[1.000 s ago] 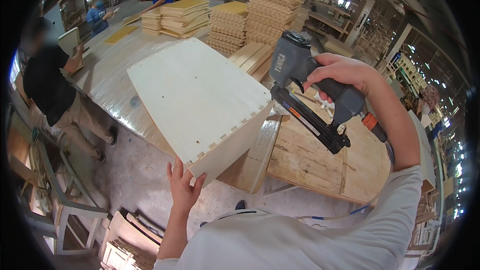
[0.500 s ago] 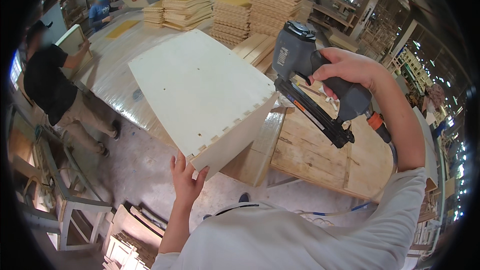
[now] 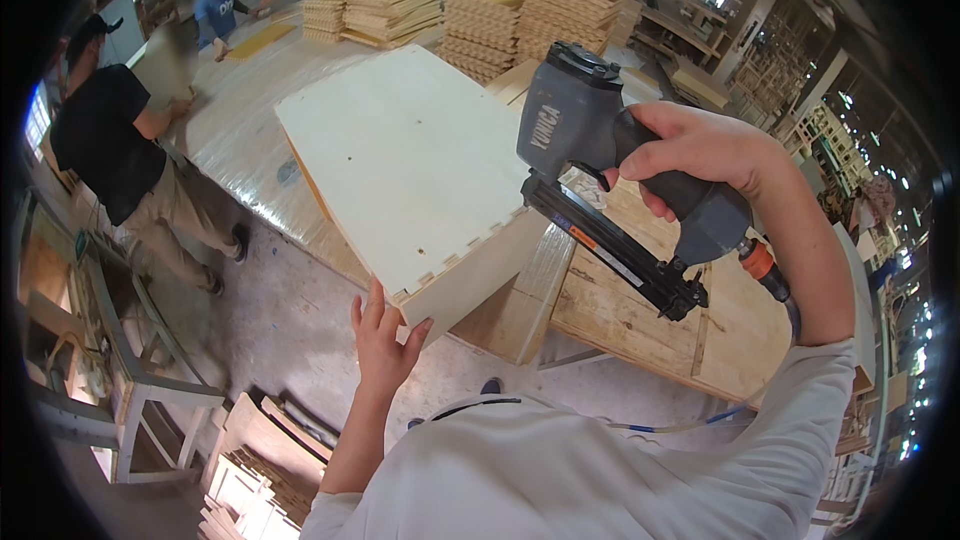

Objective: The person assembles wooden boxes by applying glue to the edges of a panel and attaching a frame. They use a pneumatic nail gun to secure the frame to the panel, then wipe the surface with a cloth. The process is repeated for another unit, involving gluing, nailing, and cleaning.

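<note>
A pale wooden box (image 3: 410, 160) with finger-jointed edges lies with a broad, whitish panel facing up; a few small dark spots mark that panel. At its near corner is my left hand (image 3: 388, 345), fingers along one side and thumb against the front face, gripping the corner. My right hand (image 3: 690, 155) is wrapped round the handle of a grey and black pneumatic nail gun (image 3: 575, 110). The gun is raised over the right side of the box, its long black magazine slanting down to the right. An orange fitting joins an air hose to the handle's end.
The box rests on a film-covered table (image 3: 235, 165). A lower plywood surface (image 3: 640, 310) lies at right. Stacks of jointed boards (image 3: 575, 0) stand at the back. A co-worker in black (image 3: 115, 140) handles a panel at left; other workers are farther back. A wooden frame stand (image 3: 150, 400) is lower left.
The nail gun has shifted left and now overlaps the box's right corner. My left hand stays at the near corner. The co-worker in black has turned the panel.
</note>
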Motion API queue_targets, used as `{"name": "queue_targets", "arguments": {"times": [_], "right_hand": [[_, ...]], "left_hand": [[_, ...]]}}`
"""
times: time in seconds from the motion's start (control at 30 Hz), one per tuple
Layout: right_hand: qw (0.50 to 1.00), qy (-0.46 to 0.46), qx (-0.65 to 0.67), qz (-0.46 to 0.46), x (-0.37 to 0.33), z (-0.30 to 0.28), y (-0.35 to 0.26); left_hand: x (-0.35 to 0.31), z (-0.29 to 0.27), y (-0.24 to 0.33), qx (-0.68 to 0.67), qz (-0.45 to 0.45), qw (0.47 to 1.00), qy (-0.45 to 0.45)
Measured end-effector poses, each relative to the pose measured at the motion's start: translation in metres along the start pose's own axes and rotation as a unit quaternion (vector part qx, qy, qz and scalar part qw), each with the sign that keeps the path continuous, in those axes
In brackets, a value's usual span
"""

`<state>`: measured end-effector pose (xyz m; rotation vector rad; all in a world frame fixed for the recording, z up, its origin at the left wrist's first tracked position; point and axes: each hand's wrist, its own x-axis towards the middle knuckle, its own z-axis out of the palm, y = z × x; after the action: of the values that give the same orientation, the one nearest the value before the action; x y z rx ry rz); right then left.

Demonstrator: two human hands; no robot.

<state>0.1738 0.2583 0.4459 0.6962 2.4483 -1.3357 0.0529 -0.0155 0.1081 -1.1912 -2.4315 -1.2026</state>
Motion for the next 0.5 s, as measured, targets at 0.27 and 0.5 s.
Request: {"name": "queue_targets", "arguments": {"times": [0.27,0.5], "right_hand": [[1.000,-0.005,-0.016,-0.005,-0.005,0.014,-0.016],[0.998,-0.050,-0.004,-0.042,-0.004,0.029,-0.021]], "left_hand": [[0.001,0.004,-0.005,-0.037,-0.007,0.999,0.020],[0.003,0.003,-0.002,-0.036,-0.007,0.999,0.025]]}}
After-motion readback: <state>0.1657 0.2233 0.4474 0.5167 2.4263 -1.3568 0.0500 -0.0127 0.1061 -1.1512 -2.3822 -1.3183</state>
